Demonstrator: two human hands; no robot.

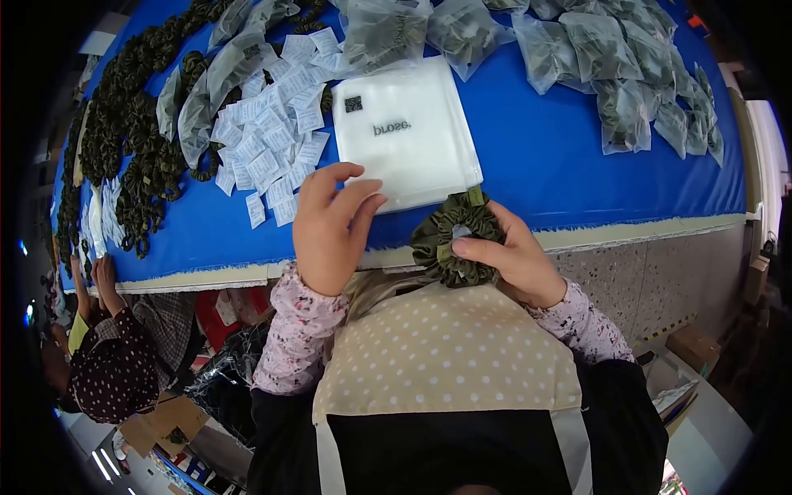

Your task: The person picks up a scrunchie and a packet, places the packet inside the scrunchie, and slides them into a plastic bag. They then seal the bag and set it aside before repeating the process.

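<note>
Right hand: pinching, thumb over dark-green, shiny, gathered-fabric scrunchie bundle; loop count can't tell.
Scrunchie bundle: in that grip, by table's near edge.
Left hand: holds nothing, fingers curled, narrow thumb gap; contact with stack can't tell.
Stack: flat white printed plastic bags, 11 o'clock from bundle.
Bundle risk: slick-looking folds could slip the pinch, falling past the edge.
Stack risk: thin plastic may cling, doubling up; a nudge could skew it.
Sachet risk: loose white paper-like sachets, 10 o'clock; a sleeve brush might scatter them.
Surface: blue-covered table, frayed near edge; filled translucent bags 1 o'clock, dark-green scrunchie heap 10 o'clock.
Room: co-worker in dark dotted clothing 8 o'clock; brown cardboard box 4 o'clock.
</note>
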